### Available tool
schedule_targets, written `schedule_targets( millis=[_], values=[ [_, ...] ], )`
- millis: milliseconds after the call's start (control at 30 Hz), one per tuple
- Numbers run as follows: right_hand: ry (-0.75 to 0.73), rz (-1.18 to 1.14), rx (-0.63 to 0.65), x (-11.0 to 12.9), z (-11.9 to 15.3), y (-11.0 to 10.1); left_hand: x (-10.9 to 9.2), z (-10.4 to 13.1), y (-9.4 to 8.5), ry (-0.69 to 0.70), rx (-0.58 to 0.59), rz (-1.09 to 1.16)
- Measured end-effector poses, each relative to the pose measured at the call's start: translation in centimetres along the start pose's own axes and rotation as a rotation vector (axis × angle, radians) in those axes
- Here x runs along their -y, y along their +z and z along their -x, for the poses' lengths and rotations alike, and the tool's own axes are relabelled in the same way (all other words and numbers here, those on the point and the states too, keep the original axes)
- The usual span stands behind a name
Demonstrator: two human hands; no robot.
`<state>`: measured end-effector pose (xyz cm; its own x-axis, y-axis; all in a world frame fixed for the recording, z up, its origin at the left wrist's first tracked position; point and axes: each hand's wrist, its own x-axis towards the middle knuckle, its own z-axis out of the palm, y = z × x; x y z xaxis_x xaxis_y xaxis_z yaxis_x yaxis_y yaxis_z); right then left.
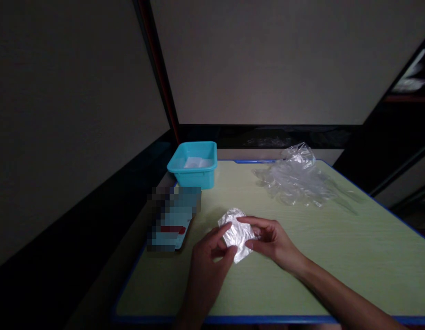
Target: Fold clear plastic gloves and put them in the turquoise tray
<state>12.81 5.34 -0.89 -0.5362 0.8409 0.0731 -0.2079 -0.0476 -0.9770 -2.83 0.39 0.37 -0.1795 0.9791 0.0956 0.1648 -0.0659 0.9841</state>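
Note:
Between both hands is a small, crinkled, shiny folded plastic bag (239,234), raised above the front middle of the table. My left hand (212,261) is closed on its left and lower edge, thumb below and index finger above. On the right side, my right hand (270,240) grips it the same way, its index finger along the top and the thumb lower down. Its underside and the curled fingers behind it are partly hidden. A loose heap of clear plastic bags (298,176) lies farther back on the right.
A turquoise plastic basket (192,170) with something white inside stands at the back left of the pale green table (301,284), which has a blue edge. A blurred-out flat object (178,217) lies along the left edge. Walls stand close behind and left.

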Motion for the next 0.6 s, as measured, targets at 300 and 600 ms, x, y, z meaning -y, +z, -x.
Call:
schedule_targets(
  millis=[300,600],
  values=[
    [-0.059,0.003,-0.007,0.96,0.06,0.12,0.02,0.03,-0.04,-0.042,0.022,0.068],
    [-0.026,-0.047,0.046,0.82,0.09,0.13,-0.1,-0.04,0.09,-0.034,-0.032,0.143]
  ],
)
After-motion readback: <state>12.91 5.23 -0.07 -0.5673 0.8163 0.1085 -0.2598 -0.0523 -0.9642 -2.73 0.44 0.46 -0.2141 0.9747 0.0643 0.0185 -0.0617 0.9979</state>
